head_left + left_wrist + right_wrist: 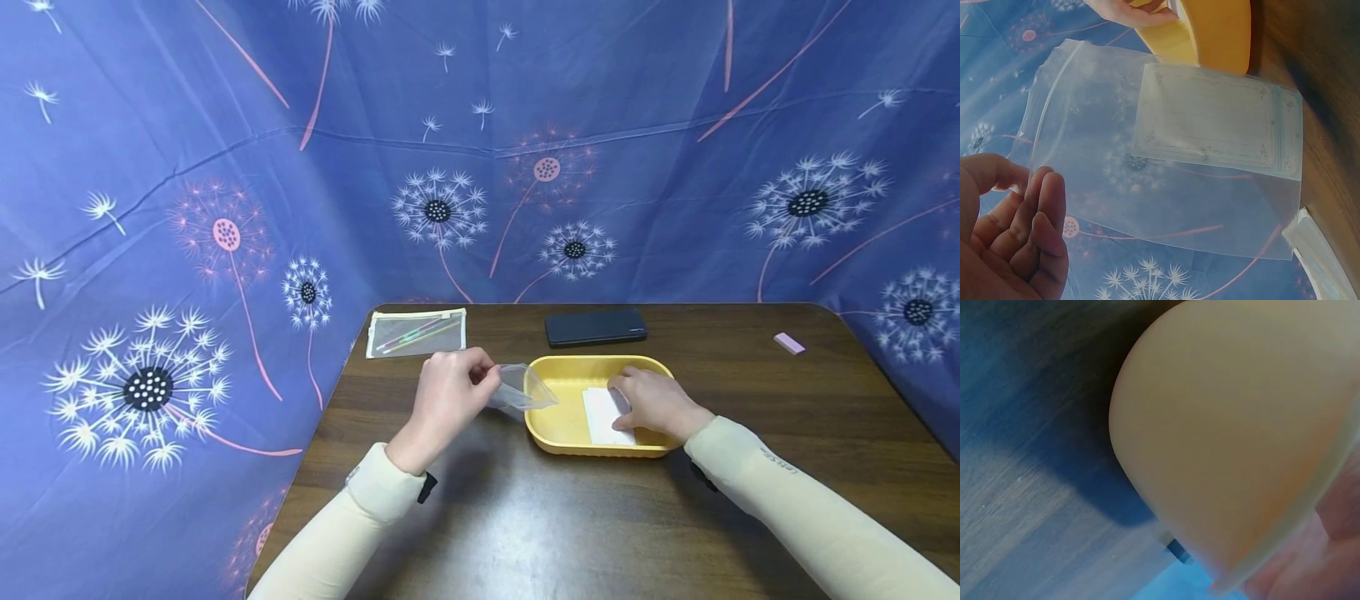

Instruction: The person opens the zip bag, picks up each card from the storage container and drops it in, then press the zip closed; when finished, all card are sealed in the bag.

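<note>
My left hand (pixel 455 385) pinches the edge of a clear zip bag (pixel 1097 125) between thumb and fingertips, left of the yellow tray (pixel 558 427). Inside the bag lie flat pale cards (pixel 1207 115) with a faint floral border, best seen in the left wrist view. The bag's far corner overlaps the tray's left rim in the head view. Reaching into the tray from the right, my right hand (pixel 658 402) grips white paper (pixel 600 417) between curled fingers and thumb. In the right wrist view the tray's wall hides most of that hand (pixel 1300 562).
Behind the tray lies a dark flat case (pixel 596 327). A mesh zip pouch (pixel 382 333) with slim pens or pencils sits at the back left. A small pink block (pixel 789 342) is at the far right. Patterned blue cloth (pixel 480 100) hangs beyond the wooden table (pixel 480 533).
</note>
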